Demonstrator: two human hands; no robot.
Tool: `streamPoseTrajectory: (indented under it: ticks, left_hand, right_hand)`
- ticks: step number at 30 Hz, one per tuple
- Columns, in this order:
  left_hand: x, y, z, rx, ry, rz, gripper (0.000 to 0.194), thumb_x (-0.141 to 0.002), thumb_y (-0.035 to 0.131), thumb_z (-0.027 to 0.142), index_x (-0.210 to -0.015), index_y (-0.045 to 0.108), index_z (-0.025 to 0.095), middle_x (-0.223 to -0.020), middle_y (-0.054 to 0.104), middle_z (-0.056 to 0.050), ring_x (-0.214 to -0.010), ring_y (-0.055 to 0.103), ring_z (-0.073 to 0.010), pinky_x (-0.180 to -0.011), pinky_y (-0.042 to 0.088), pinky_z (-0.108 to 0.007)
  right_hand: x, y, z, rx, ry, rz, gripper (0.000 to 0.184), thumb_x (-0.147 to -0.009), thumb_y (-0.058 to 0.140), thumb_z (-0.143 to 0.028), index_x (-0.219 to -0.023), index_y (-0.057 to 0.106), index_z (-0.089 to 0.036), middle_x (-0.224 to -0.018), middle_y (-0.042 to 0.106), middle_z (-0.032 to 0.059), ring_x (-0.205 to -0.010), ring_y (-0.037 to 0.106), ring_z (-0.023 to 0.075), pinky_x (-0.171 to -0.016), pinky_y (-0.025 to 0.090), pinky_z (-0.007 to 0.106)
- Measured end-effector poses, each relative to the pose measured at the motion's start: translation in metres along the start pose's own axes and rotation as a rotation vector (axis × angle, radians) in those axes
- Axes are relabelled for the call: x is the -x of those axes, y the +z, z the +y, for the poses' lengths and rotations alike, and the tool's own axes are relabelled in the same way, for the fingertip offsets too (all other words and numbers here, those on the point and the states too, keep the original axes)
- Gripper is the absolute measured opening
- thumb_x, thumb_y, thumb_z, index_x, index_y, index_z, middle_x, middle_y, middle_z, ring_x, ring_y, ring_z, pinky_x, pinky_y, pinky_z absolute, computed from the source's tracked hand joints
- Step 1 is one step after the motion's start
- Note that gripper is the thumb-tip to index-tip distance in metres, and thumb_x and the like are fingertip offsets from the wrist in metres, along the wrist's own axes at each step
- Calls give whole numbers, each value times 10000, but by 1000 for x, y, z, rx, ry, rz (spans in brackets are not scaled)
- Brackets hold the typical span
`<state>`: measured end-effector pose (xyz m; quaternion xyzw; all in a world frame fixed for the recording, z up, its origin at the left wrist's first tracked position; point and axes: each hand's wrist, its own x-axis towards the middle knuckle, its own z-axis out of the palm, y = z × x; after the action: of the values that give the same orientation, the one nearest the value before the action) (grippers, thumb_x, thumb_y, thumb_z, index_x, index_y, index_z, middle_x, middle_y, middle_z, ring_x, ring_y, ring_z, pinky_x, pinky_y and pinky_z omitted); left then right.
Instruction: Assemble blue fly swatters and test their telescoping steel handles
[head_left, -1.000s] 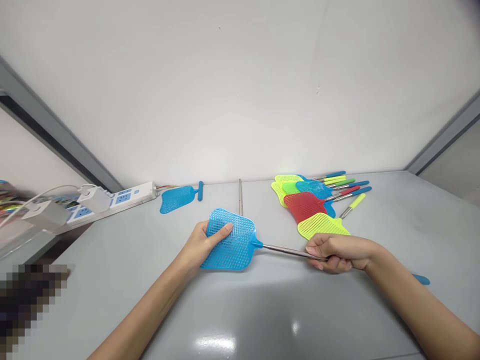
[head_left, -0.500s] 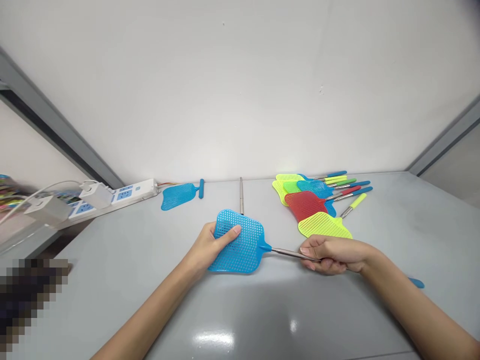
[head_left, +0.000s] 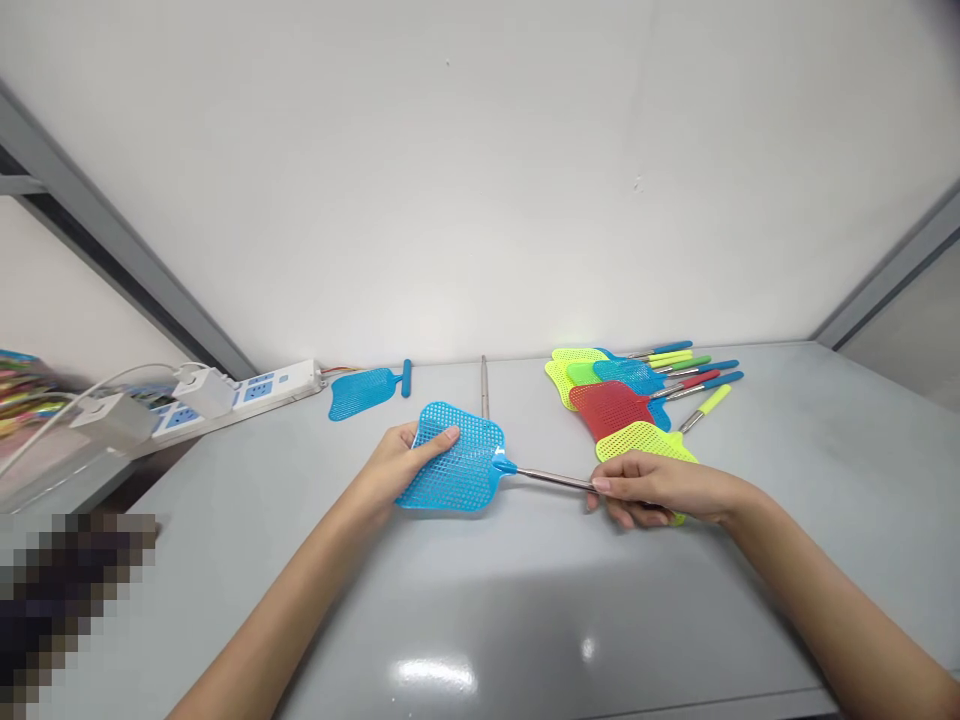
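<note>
A blue fly swatter [head_left: 476,480] is held level above the grey table between my two hands. My left hand [head_left: 391,468] pinches the far-left edge of its perforated head, thumb on top and fingers underneath. At the right, my right hand [head_left: 656,488] is closed around the swatter's thin metal shaft, thumb and fingertips on it; the handle end is hidden behind the hand and forearm. Just beyond my right hand lies a yellow-green fly swatter [head_left: 645,440], partly covered by that hand. Behind the blue head, a loose metal rod [head_left: 484,385] points toward the wall.
Several fly swatters in blue, green and yellow lie piled at the back right, with a red fly swatter [head_left: 611,408] among them. A separate blue swatter head [head_left: 362,393] and a short blue handle [head_left: 406,378] lie back left, beside a white power strip [head_left: 277,383] with plugged-in adapters.
Both hands have shifted left and slightly away from me with the blue fly swatter. The blue tip seen beyond my right forearm is out of sight now.
</note>
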<state>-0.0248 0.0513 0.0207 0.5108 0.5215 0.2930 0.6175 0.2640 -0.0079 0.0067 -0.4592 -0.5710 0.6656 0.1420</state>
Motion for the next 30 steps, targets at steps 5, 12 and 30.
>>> streamPoseTrajectory:
  ticks: [5, 12, 30]
  left_hand:
    - [-4, -9, 1, -13, 2, -32, 407, -637, 676, 441, -897, 604, 137, -844, 681, -92, -722, 647, -222, -660, 527, -320]
    - [-12, -29, 0, -96, 74, 45, 478, -601, 692, 458, -948, 586, 147, -909, 666, -93, -760, 641, -224, -656, 528, -316]
    - [-30, -22, -26, -818, 559, 660, 592, -676, 596, 479, -1180, 474, 193, -1233, 420, -116, -1154, 373, -294, -975, 276, -442]
  right_hand:
    - [5, -6, -1, 61, -26, 12, 354, -824, 486, -452, -917, 585, -125, -670, 557, 10, -424, 351, 34, -400, 263, 179]
    - [11, -18, 4, 114, 9, 34, 314, -802, 523, -441, -840, 577, -134, -678, 565, 13, -472, 422, 60, -440, 335, 188]
    - [12, -33, 13, 175, -58, 51, 305, -764, 565, -424, -852, 613, -136, -612, 498, -19, -433, 358, 43, -378, 250, 175]
